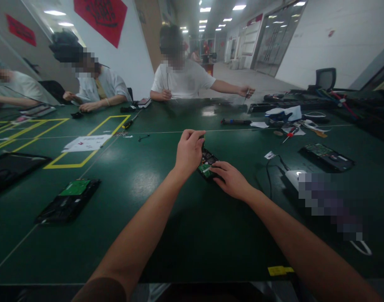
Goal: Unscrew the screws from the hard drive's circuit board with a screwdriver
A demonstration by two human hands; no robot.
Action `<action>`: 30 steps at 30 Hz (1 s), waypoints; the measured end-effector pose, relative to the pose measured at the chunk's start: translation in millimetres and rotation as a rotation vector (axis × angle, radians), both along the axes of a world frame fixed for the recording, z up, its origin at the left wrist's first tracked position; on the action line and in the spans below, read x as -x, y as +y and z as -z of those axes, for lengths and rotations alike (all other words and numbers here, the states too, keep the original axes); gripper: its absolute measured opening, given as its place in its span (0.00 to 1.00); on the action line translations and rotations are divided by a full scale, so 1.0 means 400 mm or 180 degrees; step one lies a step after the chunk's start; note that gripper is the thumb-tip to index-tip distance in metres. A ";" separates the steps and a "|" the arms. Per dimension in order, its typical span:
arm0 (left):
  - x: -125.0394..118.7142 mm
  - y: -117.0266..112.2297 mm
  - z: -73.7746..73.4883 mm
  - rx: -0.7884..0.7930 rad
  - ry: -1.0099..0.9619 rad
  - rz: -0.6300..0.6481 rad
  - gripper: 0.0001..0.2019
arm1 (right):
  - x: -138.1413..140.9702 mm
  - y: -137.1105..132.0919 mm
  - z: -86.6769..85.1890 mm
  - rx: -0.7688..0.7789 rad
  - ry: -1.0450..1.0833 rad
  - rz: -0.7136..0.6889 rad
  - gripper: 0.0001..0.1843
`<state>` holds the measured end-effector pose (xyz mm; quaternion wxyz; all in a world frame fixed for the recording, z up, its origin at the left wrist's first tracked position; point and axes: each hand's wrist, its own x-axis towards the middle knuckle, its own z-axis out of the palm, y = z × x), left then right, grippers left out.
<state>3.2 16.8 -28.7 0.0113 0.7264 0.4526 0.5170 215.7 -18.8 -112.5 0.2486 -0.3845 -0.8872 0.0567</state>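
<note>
An opened black electronic device (208,158) with a green circuit board inside lies on the green table in front of me. My left hand (189,152) is above its far end, fingers pinched on a small dark piece with a green edge (203,142). That piece is mostly hidden by the fingers, and I cannot tell whether it is still joined to the device. My right hand (231,179) grips the near right side of the device, fingertips on the board and thumb by the edge.
Similar opened devices lie at left (68,200) and right (327,157). A white power strip (292,176), partly blurred, sits right with its cable. Screwdrivers (131,121) (292,132), a dark cylindrical tool (236,121) and paper (86,143) lie farther off. Several people sit across the table.
</note>
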 end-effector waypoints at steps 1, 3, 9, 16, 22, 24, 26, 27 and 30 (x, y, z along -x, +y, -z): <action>0.000 -0.001 -0.002 0.0003 0.0014 -0.0004 0.13 | 0.000 0.000 0.001 -0.0003 0.0003 0.0001 0.21; 0.001 -0.003 -0.003 0.0012 0.0059 0.0065 0.14 | 0.001 0.001 0.001 -0.0014 -0.0001 0.0003 0.21; -0.003 0.005 0.014 0.0219 -0.0076 0.0136 0.14 | 0.000 -0.001 -0.003 -0.0008 -0.0019 -0.0006 0.21; -0.002 0.007 0.024 0.0345 -0.0226 0.0134 0.12 | -0.001 -0.004 -0.008 -0.0001 -0.0021 -0.0019 0.21; -0.004 -0.001 0.009 0.0145 -0.0018 0.0156 0.12 | 0.002 -0.002 -0.006 0.0030 -0.0020 -0.0008 0.21; -0.004 -0.001 0.007 0.0122 -0.0054 0.0052 0.13 | 0.002 -0.001 -0.004 0.0045 0.0001 -0.0008 0.21; -0.002 0.000 0.005 0.0150 -0.0043 0.0001 0.14 | 0.003 -0.001 -0.003 0.0057 0.0023 0.0003 0.21; -0.001 0.001 0.004 0.0171 -0.0012 0.0010 0.15 | 0.003 -0.001 -0.003 0.0057 0.0031 0.0013 0.21; 0.001 0.004 0.007 0.0220 0.0042 0.0050 0.16 | 0.002 -0.002 -0.003 0.0037 0.0032 0.0040 0.21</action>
